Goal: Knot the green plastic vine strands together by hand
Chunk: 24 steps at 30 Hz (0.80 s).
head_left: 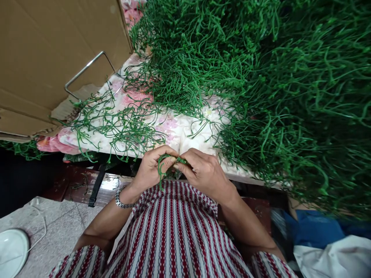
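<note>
Thumb and fingers of my left hand [155, 164] pinch a thin green plastic stem piece [161, 173], part of which hangs below the hand. My right hand [204, 170] is closed on the same green piece, its fingertips meeting those of the left in front of my striped clothing. Just beyond the hands lies a table with a floral cloth [191, 131]. A loose scatter of green stems [124, 127] is spread on its left part. Behind and to the right rises a large heap of green stems [278, 88].
At the upper left stands a cardboard box [58, 50] with a metal wire handle [85, 71] before it. A round white lid or dish [13, 251] sits at the lower left. Blue cloth [317, 227] and white cloth [336, 256] lie at the lower right.
</note>
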Motion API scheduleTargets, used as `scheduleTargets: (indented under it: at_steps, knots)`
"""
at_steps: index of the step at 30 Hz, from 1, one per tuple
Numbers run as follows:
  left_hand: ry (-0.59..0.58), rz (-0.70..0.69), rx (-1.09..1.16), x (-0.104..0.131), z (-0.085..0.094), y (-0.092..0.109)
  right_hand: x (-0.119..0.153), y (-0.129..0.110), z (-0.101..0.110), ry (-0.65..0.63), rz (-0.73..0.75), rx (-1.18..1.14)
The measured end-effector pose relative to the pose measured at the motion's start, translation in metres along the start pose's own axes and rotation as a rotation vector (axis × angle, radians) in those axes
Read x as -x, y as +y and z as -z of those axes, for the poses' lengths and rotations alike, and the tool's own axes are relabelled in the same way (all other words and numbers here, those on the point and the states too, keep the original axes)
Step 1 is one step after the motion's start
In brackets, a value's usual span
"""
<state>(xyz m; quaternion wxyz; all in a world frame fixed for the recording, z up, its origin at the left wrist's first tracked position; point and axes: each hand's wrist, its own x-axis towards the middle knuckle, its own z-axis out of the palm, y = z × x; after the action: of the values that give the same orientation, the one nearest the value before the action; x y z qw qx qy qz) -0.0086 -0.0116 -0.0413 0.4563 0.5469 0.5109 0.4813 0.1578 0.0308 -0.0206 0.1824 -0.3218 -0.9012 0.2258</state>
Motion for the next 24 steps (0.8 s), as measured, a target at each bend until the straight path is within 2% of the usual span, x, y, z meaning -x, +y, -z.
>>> scheduleTargets:
  at_steps: [2, 7, 10, 13, 15, 17, 18, 20, 21, 24]
  knots:
    - [-0.046, -0.003, -0.084, 0.000, 0.002, 0.000, 0.001, 0.000, 0.000, -0.046, 0.005, 0.037]
    - [-0.365, 0.044, -0.090, -0.002, 0.012, -0.001, 0.001, -0.001, 0.008, -0.172, 0.077, 0.076]
    - [-0.460, -0.047, -0.053, -0.001, 0.016, -0.001, -0.002, -0.001, 0.013, -0.321, 0.147, 0.033]
    - [-0.581, -0.200, -0.016, 0.002, 0.019, 0.000, -0.006, 0.002, 0.014, -0.462, 0.316, -0.161]
    - [-0.694, -0.236, 0.050, 0.004, 0.022, -0.001, -0.010, 0.004, 0.013, -0.527, 0.445, -0.347]
    - [-0.742, -0.227, 0.176, 0.006, 0.025, -0.002, -0.012, 0.007, 0.012, -0.593, 0.542, -0.539]
    - [-0.724, -0.214, 0.256, 0.008, 0.028, -0.003, -0.013, 0.008, 0.011, -0.619, 0.568, -0.622]
    - [-0.596, -0.164, 0.368, 0.010, 0.031, -0.004, -0.012, 0.011, 0.011, -0.615, 0.545, -0.729]
    - [-0.518, -0.125, 0.369, 0.012, 0.032, -0.003, -0.011, 0.012, 0.011, -0.567, 0.488, -0.755]
    - [-0.294, 0.003, 0.223, 0.015, 0.027, 0.000, -0.005, 0.012, 0.007, -0.309, 0.221, -0.753]
